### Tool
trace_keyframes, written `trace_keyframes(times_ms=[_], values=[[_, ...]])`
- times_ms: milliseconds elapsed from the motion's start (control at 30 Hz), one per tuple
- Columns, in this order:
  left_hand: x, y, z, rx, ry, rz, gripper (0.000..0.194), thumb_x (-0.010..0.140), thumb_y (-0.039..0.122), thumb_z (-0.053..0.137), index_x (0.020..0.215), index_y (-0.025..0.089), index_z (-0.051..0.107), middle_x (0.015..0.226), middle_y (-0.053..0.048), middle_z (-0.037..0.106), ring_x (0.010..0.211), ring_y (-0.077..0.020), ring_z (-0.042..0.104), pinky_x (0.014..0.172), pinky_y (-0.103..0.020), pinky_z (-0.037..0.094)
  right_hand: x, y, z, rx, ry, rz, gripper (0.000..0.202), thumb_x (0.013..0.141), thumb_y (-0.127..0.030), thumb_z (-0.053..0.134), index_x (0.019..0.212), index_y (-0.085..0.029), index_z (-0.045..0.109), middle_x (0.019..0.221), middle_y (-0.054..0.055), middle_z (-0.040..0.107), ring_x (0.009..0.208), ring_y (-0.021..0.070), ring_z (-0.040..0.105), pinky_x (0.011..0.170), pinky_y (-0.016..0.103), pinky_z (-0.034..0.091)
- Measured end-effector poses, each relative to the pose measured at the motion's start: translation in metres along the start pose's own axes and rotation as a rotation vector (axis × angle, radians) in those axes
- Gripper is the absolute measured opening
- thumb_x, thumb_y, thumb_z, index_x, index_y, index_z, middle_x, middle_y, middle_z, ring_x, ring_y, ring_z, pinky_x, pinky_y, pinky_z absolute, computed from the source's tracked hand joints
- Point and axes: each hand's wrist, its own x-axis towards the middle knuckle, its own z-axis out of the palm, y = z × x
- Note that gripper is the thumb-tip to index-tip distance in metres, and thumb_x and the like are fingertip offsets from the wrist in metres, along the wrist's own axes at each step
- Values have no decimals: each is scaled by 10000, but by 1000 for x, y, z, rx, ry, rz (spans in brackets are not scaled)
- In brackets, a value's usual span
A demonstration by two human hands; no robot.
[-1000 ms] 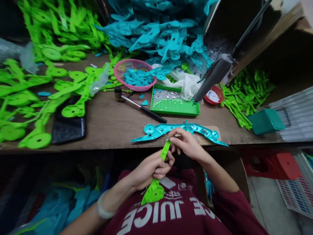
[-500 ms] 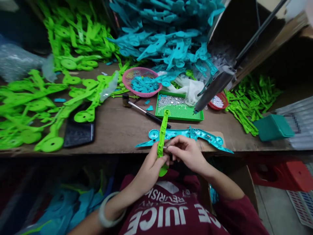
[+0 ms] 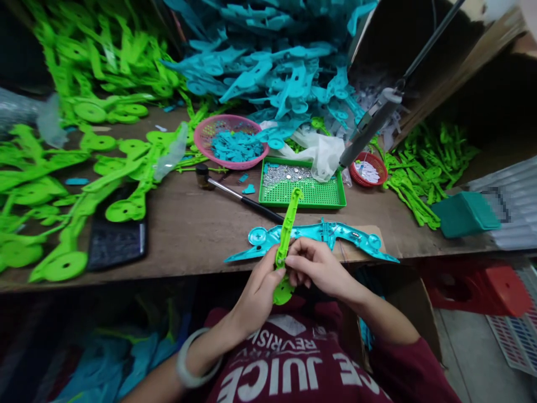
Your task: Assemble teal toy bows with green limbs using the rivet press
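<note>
My left hand (image 3: 260, 286) grips a long lime-green plastic part (image 3: 289, 221) with a round disc at its lower end. The part stands slantwise in front of my chest, its inner side facing me. Against its lower half, my right hand (image 3: 315, 266) has its fingers pinched together; whatever they hold, if anything, is too small and hidden to make out. Just beyond both hands, a bow-shaped turquoise plastic part (image 3: 310, 230) lies along the table's front edge, its right half over a piece of cardboard (image 3: 369, 230).
A green tray (image 3: 302, 197) of small metal pieces sits behind the turquoise part, under a hanging electric screwdriver (image 3: 371, 126). Around it are a pink basket (image 3: 201, 137), a red basket (image 3: 371, 178), a hammer (image 3: 247, 198), a black phone (image 3: 117, 238) and piled green parts (image 3: 134, 151).
The green part has tilted, its top leaning further right and its open inner side turning more toward me. My right fingers stay pinched against it. The camera view has shifted slightly.
</note>
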Motion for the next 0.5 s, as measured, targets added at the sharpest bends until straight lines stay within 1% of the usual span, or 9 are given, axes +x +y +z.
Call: trace_keyframes(times_ms=[67, 167, 300, 400, 500], values=[[0, -2, 1, -66, 28, -15, 472, 946, 408, 472, 1331, 181, 620, 1237, -75, 702, 1103, -262, 637, 1045, -388, 475, 1, 2, 1, 4, -4, 1, 225, 815, -384, 653, 781, -206, 518, 509, -67, 578, 413, 74, 495, 397, 169, 347], [1, -4, 4, -136, 83, -67, 548, 952, 535, 480, 1331, 170, 633, 1356, -85, 665, 1273, -291, 585, 1153, -400, 409, 0, 6, 2, -10, 19, -32, 210, 827, -367, 635, 779, -204, 512, 545, -66, 576, 449, 77, 537, 448, 183, 400], [1, -4, 8, -184, 106, -131, 640, 914, 621, 533, 1352, 164, 625, 1394, -97, 652, 1342, -314, 552, 1176, -419, 402, -3, 9, 2, -93, 82, -121, 168, 868, -320, 603, 784, -202, 517, 628, -61, 565, 497, 89, 579, 484, 210, 430], [0, -7, 8, -183, 135, -185, 707, 892, 653, 561, 1390, 152, 592, 1432, -119, 622, 1394, -331, 505, 1195, -445, 378, -5, 13, 4, -156, 115, -167, 156, 904, -288, 582, 785, -209, 517, 610, -64, 554, 520, 96, 560, 520, 227, 442], [-2, -11, 9, -125, 181, -170, 709, 879, 663, 584, 1362, 143, 606, 1449, -136, 603, 1414, -324, 482, 1223, -442, 328, -6, 16, 10, -209, 155, -199, 158, 929, -267, 575, 795, -217, 510, 594, -68, 554, 543, 102, 546, 564, 238, 450]])
